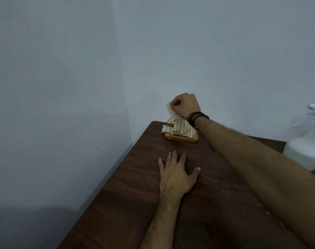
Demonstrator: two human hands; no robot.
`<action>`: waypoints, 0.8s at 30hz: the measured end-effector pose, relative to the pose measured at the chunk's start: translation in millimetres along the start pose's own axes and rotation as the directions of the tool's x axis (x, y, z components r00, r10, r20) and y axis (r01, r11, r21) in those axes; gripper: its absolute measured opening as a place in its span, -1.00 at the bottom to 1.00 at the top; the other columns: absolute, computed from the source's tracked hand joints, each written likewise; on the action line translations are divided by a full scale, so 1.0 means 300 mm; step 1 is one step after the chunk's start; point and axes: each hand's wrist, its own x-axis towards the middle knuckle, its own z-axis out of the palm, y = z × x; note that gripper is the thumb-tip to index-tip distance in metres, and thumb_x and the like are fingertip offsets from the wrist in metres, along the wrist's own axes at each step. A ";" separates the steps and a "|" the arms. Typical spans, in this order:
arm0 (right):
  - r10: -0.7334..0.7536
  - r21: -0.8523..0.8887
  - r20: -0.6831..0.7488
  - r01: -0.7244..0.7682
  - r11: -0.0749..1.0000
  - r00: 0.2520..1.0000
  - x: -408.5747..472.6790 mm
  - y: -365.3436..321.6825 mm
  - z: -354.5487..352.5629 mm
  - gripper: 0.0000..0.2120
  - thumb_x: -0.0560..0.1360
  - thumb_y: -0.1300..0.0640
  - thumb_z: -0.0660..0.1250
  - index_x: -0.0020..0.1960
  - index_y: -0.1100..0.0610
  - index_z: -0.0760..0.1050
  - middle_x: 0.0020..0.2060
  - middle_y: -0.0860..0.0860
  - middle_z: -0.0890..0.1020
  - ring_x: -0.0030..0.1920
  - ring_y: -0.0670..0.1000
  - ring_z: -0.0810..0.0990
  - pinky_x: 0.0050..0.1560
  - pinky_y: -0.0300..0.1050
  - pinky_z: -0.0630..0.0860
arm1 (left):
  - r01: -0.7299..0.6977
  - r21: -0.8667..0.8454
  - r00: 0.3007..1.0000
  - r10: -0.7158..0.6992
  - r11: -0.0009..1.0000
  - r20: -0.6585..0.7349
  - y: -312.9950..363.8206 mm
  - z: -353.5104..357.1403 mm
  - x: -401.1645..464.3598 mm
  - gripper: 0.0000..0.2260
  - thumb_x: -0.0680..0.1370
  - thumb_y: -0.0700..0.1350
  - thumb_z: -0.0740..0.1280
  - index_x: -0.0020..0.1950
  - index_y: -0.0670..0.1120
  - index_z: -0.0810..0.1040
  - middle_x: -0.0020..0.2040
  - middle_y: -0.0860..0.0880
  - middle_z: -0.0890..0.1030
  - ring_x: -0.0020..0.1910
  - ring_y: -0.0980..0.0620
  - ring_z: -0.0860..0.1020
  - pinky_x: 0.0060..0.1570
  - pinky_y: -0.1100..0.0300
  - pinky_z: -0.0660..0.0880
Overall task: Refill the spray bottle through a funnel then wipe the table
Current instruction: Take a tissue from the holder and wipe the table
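- The desk [216, 203], dark wood-grain, fills the lower half of the view and runs back into the wall corner; wiping it looks to be the part of the task now in hand, and no funnel is in view.
- The spray bottle [304, 151], white and blurred, stands at the right edge of the desk, partly cut off by the frame, well apart from both hands.
- The left hand [176, 172] lies flat on the desk, palm down, fingers straight and spread, holding nothing.
- The right hand [184, 105] is raised above the far corner, its grip pinched on the top of a napkin [172, 113].
- The napkin holder [181, 133], a gold wire rack, sits at the desk's far corner; the napkin's lower end is still inside it.
- Next, I judge: lift the napkin free, perhaps steadying the rack so it does not tip, then bring it down to the wood.
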 end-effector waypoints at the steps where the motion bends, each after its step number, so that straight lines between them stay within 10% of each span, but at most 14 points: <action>1: 0.008 0.071 -0.063 -0.003 0.997 0.998 -0.005 0.010 -0.013 -0.90 0.46 0.17 0.43 -0.08 0.05 0.72 -0.13 -0.08 0.73 -0.11 -0.11 0.67 0.02 -0.14 0.64 | -0.002 -0.001 1.000 0.002 1.000 0.004 0.001 -0.001 0.001 -0.28 0.54 0.41 0.10 0.61 0.08 0.17 0.64 -0.08 0.06 0.62 -0.01 -0.05 0.54 -0.16 -0.22; 10: 0.187 0.506 -0.309 -0.005 0.863 0.932 -0.008 0.033 -0.225 -0.84 0.52 0.26 0.36 -0.05 0.03 0.65 -0.10 -0.13 0.65 -0.12 -0.05 0.67 -0.04 -0.13 0.65 | 0.003 0.011 1.000 -0.003 1.000 0.002 -0.004 0.001 0.003 -0.27 0.53 0.43 0.08 0.61 0.10 0.15 0.65 -0.05 0.05 0.62 0.01 -0.06 0.55 -0.15 -0.21; 15: 0.253 0.765 -0.078 -0.105 0.636 0.964 -0.067 0.029 -0.329 -0.81 0.53 0.37 0.33 0.01 0.11 0.60 -0.05 0.09 0.57 -0.03 0.07 0.64 -0.22 -0.14 0.64 | 0.010 -0.162 0.996 -0.023 0.987 -0.082 -0.001 -0.012 0.010 -0.37 0.57 0.36 0.13 0.56 0.08 0.28 0.58 0.01 0.26 0.58 0.04 0.16 0.57 -0.12 -0.08; 20: 0.164 0.696 0.381 -0.399 0.597 0.910 -0.237 0.050 -0.314 -0.83 0.55 0.36 0.33 0.10 0.20 0.56 -0.02 0.10 0.59 -0.08 -0.01 0.64 -0.23 -0.20 0.61 | -0.024 -0.788 0.946 -0.240 0.615 -0.216 -0.010 -0.052 -0.001 -0.65 0.64 0.19 0.16 0.27 0.09 0.60 0.11 0.08 0.67 0.15 0.12 0.59 0.23 0.06 0.53; 24: 0.148 0.644 0.515 -0.495 0.584 0.844 -0.362 0.079 -0.223 -0.82 0.54 0.38 0.34 0.10 0.19 0.57 -0.15 0.01 0.61 -0.17 -0.12 0.63 -0.27 -0.24 0.58 | -0.123 -0.931 0.954 -0.218 0.343 -0.206 0.013 -0.087 -0.016 -0.69 0.69 0.01 0.14 0.06 -0.02 0.68 -0.24 0.01 0.70 -0.28 0.14 0.60 -0.29 0.36 0.50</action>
